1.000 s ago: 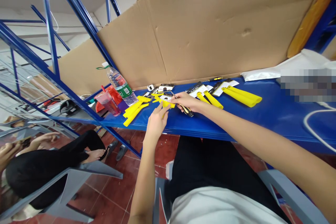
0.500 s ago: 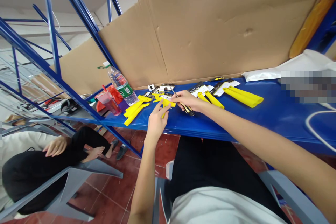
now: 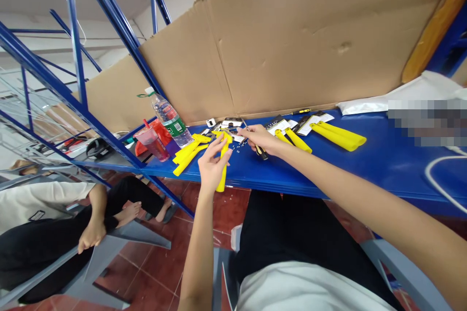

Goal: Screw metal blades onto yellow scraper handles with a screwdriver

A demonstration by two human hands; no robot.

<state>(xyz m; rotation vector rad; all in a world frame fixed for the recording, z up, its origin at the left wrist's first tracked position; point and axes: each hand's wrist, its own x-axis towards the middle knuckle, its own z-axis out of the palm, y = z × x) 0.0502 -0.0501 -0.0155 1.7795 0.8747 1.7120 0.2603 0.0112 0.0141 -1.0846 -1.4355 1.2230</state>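
My left hand [image 3: 211, 164] is closed around a yellow T-shaped plastic tool [image 3: 221, 181], its long handle pointing down over the table's front edge. My right hand [image 3: 260, 139] grips a screwdriver [image 3: 261, 154] with a black and yellow handle; its thin shaft slants up and left, apart from the yellow tool. Several tiny silvery screws [image 3: 238, 151] lie on the blue table between my hands. More yellow tools [image 3: 184, 160] are piled just left of my left hand. Small parts behind my fingers are hard to make out.
A water bottle [image 3: 171, 121] and a red drink cup [image 3: 155, 146] stand at the left by a blue rack post. Yellow handles [image 3: 339, 137] rest on printed cards [image 3: 310, 124] at the right. A cardboard wall [image 3: 284, 43] closes the back. Another person [image 3: 91, 204] sits at the left.
The yellow tool in my left hand has turned from sideways to handle-down and moved slightly left. The screwdriver has come away from it. The seated person's arm has dropped to the chair.
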